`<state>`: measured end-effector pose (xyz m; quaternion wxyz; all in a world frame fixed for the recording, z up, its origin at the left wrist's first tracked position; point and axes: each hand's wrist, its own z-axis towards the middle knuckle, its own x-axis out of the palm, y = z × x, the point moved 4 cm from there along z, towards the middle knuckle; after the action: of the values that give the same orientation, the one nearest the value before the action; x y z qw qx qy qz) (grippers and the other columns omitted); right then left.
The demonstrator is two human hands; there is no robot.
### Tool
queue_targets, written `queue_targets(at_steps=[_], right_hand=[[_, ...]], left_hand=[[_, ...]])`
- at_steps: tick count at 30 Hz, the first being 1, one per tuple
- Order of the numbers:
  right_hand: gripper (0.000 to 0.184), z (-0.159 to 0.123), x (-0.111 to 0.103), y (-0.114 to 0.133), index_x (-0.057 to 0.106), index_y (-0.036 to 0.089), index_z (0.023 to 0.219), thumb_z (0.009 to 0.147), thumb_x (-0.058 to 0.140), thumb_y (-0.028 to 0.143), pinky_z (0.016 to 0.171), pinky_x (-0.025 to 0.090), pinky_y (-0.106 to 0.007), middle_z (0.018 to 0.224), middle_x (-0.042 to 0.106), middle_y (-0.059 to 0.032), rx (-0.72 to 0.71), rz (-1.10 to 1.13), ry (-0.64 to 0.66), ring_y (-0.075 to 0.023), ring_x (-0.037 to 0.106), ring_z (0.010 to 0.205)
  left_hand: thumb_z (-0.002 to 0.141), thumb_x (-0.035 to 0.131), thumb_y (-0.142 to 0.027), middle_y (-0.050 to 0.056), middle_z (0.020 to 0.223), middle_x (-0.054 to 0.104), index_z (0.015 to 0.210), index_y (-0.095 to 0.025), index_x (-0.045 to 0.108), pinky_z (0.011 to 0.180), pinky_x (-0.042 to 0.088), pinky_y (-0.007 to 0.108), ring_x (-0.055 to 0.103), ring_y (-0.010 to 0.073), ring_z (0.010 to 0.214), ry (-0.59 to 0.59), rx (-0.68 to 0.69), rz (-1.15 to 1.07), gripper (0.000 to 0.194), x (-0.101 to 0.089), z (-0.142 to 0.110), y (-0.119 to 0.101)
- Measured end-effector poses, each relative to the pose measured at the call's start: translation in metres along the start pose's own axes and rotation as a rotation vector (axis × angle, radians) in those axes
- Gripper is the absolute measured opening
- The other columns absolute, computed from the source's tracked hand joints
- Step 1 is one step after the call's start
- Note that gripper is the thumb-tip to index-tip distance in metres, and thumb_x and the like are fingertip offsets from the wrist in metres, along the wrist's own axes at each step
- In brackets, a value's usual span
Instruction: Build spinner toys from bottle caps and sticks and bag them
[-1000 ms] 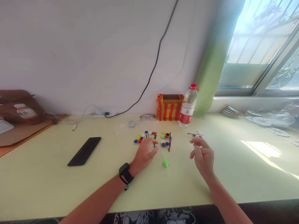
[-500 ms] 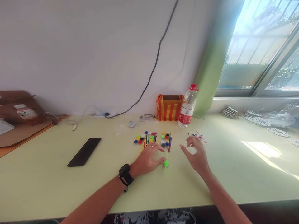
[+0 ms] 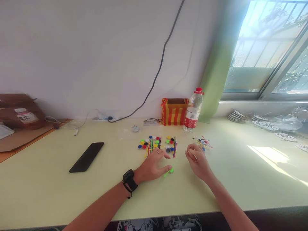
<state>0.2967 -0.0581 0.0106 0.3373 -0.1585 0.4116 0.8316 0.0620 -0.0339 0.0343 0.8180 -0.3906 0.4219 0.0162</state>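
A bright green spinner [image 3: 171,170] with a round base and a thin pointer lies on the table. The thumb of my left hand [image 3: 152,165] reaches its edge; contact is hard to tell. That hand is open, fingers spread and curved, with a black watch on the wrist. To the right, my right hand [image 3: 197,160] hovers with its fingers curled against the thumb, and nothing shows in them. Beyond my hands lie small coloured discs [image 3: 144,147] and thin arrow-shaped pointers [image 3: 175,147]. A few assembled spinners [image 3: 203,143] sit past my right hand.
A black phone [image 3: 87,157] lies at the left. Along the wall stand a striped red and yellow box [image 3: 174,112], a clear bottle [image 3: 192,110] and a power strip [image 3: 103,119]. Patterned discs [image 3: 285,137] lie at the far right, a cardboard box [image 3: 12,141] at the far left.
The green pointer has turned from upright to slanting down-left. My right hand's fingers have gone from spread to curled in, and the hand has shifted slightly left. My left hand barely moved.
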Motion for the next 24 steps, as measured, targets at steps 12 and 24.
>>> queue_targets(at_steps=[12,24], right_hand=[[0.032,-0.004,-0.007,0.002,0.064,0.025,0.104,0.087,0.042,0.01,0.094,0.047,-0.046,0.063,0.047,0.001,-0.002,0.071,-0.061,-0.0282,0.066,0.101],[0.033,-0.004,-0.012,0.012,0.068,0.024,0.117,0.091,0.049,0.021,0.085,0.054,-0.043,0.068,0.062,-0.0017,0.062,0.092,-0.122,-0.0277,0.071,0.095]], left_hand=[[0.091,0.07,-0.042,0.007,0.119,0.066,0.116,-0.027,0.067,0.106,0.043,0.045,0.057,0.0284,0.117,0.03,-0.022,-0.042,0.029,0.001,0.0,0.001],[0.087,0.076,-0.037,0.006,0.123,0.065,0.116,-0.029,0.071,0.109,0.041,0.045,0.054,0.0277,0.122,0.085,0.015,-0.041,0.031,0.004,-0.002,0.0]])
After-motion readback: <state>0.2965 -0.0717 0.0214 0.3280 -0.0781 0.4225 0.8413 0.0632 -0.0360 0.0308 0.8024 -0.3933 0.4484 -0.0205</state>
